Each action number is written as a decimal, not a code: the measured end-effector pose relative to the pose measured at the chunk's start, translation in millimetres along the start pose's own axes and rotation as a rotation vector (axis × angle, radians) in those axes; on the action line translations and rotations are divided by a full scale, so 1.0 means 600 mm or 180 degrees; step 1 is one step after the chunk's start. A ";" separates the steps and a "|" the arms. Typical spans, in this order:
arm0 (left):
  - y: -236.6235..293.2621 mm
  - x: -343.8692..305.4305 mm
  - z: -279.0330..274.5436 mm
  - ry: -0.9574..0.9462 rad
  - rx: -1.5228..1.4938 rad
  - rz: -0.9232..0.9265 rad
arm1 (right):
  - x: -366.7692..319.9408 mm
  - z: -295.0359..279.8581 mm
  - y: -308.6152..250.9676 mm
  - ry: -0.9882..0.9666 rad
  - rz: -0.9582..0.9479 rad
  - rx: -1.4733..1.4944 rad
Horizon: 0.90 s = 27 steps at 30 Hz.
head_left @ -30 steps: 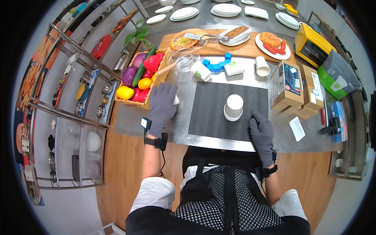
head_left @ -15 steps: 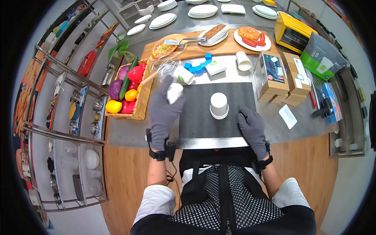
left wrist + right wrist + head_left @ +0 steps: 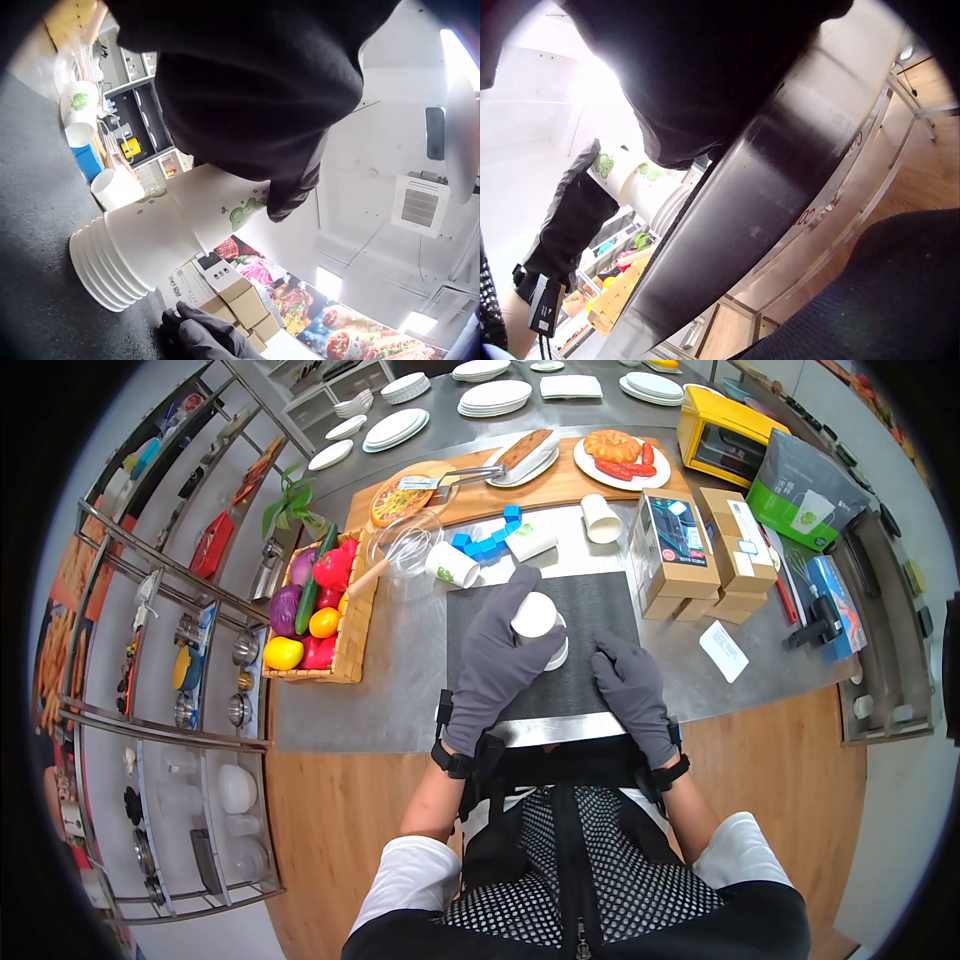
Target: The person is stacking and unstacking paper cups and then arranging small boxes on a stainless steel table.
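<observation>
My gloved left hand (image 3: 495,655) holds a white paper cup (image 3: 534,614) upside down, thumb and fingers around its sides. In the left wrist view that cup, with a green print, sits over the top of an upside-down stack of paper cups (image 3: 120,259), whose several rims show at the bottom. The stack stands on a black mat (image 3: 605,610) and is partly hidden from above by the held cup. My gloved right hand (image 3: 632,685) rests at the mat's right edge with fingers loosely bent, holding nothing.
Paper cups lie on their sides behind the mat: left (image 3: 453,566), middle (image 3: 531,542), right (image 3: 602,520). Blue cubes (image 3: 490,547) sit among them. A vegetable basket (image 3: 350,635) and whisk (image 3: 405,545) are left; cardboard boxes (image 3: 680,575) and a paper slip (image 3: 723,651) are right.
From beside the basket, my left hand has carried the paper cup rightward to the top of the stack. My right hand stays at the mat's edge. The head view has shifted.
</observation>
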<state>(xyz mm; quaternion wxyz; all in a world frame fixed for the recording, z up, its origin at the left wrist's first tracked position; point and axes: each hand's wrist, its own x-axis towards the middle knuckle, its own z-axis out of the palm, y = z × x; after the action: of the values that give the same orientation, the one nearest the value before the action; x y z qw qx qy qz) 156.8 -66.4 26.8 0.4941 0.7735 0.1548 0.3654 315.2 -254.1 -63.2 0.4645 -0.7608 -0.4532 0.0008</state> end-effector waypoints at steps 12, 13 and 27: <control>-0.011 -0.078 -0.065 -0.0699 0.1026 -0.1485 | 0.008 -0.006 -0.017 -0.0157 -0.0184 -0.0184; -0.038 -0.089 -0.068 -0.0780 0.1541 -0.1083 | 0.012 -0.009 -0.027 -0.0333 -0.0159 -0.0299; -0.096 -0.095 -0.089 -0.0701 0.2335 0.0397 | 0.037 0.074 -0.068 -0.0702 -0.0832 -0.0904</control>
<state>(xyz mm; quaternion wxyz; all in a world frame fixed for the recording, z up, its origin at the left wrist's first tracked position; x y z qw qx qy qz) 86.5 -39.3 -34.5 0.1751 0.9414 0.1740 0.2299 281.7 -201.0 -50.3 0.2964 -0.7487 -0.5916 -0.0400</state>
